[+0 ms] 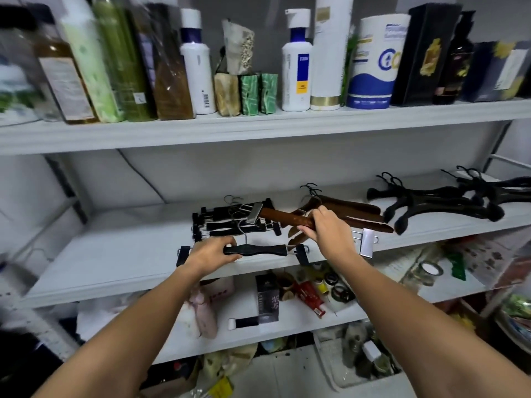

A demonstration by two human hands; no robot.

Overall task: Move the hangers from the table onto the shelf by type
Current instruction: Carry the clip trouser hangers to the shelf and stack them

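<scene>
Fingers (228,242) of the left hand (211,252) curl round a black clip hanger (258,250) at the front of the middle shelf (115,254). The right hand (324,228) grips a brown clip hanger (275,217) just above. Behind lie sorted piles: black clip pile (230,225), brown wooden hangers (353,215), and black plastic hangers (436,206) at the right. Most sorting looks done, but these two are not yet put down. No table shows. Both arms reach forward.

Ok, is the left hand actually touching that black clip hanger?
Touching. The head view shows the left hand with its fingers curled round the left end of the black clip hanger.
</scene>
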